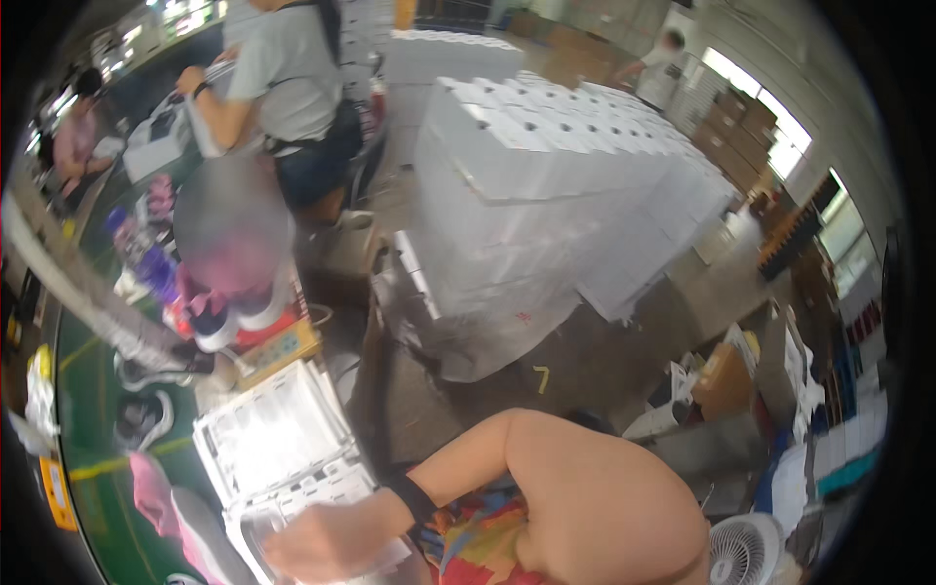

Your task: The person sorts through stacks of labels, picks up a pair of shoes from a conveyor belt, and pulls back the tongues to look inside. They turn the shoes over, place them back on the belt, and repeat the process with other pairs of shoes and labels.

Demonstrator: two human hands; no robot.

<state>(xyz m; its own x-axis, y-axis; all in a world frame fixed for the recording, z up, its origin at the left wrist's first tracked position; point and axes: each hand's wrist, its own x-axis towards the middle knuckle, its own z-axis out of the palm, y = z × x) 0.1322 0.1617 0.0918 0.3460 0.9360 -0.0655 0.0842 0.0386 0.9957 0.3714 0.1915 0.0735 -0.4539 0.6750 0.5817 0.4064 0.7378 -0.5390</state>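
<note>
because the right hand (327,539) is blurred over white cartons (341,485) beside the green bench (90,414), grip can't be told; left hand unseen. careless shove could slide them off.

It's a factory workshop here: shoes (146,419) dot the long green bench (93,409), people (297,97) work alongside it, white boxes (546,180) rise in a massive block, and brown cartons (726,146) stand piled up beyond!
</note>
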